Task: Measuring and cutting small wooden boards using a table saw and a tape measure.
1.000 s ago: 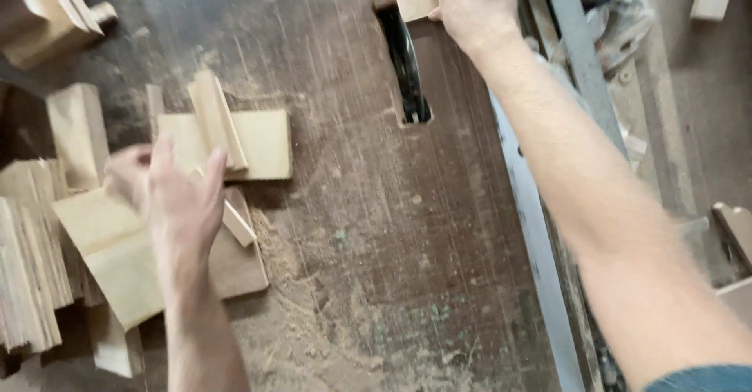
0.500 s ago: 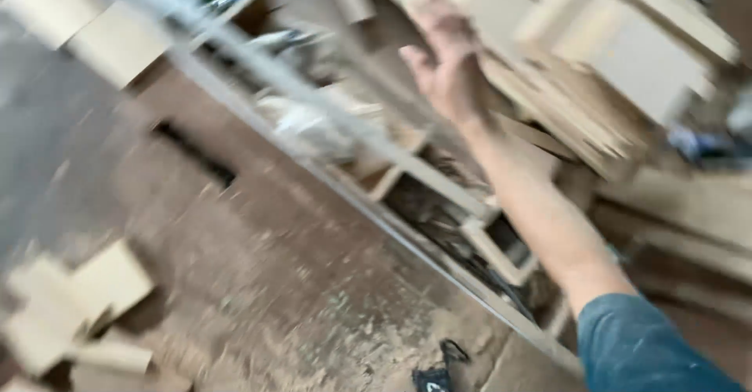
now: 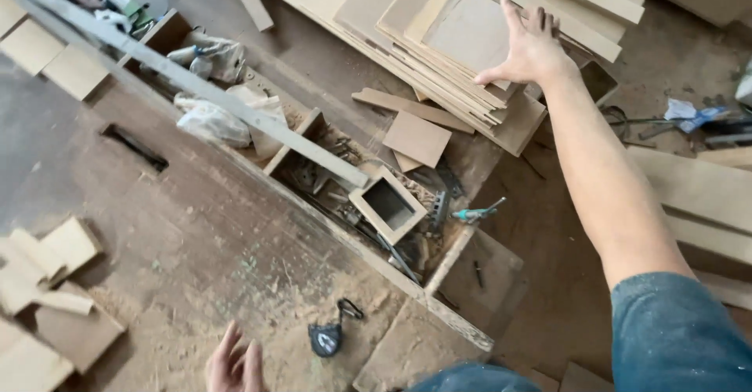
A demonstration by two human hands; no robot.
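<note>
Up top, the right hand [image 3: 531, 47] is pressing down flat, fingers spread and not closed around anything, on the uppermost sheet of a stack of thin plywood boards [image 3: 439, 43]. The pale, smooth, rectangular boards are lying fanned on the floor beyond the bench, their layered edges showing along the near side. The arm is stretching out from a blue sleeve [image 3: 677, 333] at the lower right. Just beside the stack, a small square offcut [image 3: 417, 138] is lying loose, and near it a little open-topped wooden box [image 3: 388, 204] is sitting in a cluttered tray with a green-handled tool [image 3: 478, 213] among metal bits and shavings. A long grey rail [image 3: 188, 79] is running diagonally along the bench edge, with crumpled white bags [image 3: 215, 114] behind it. The left hand [image 3: 235, 364] is resting low at the bottom edge, fingers loose and holding nothing, on the worn, sawdust-strewn worktable [image 3: 204, 227]. Close to it a small dark tape measure [image 3: 325, 339] is lying in the dust. Farther left, a cluster of small cut wooden pieces [image 3: 47, 282] is lying on the table, well apart from both hands, and a narrow dark slot [image 3: 135, 148] is cutting through the surface.
</note>
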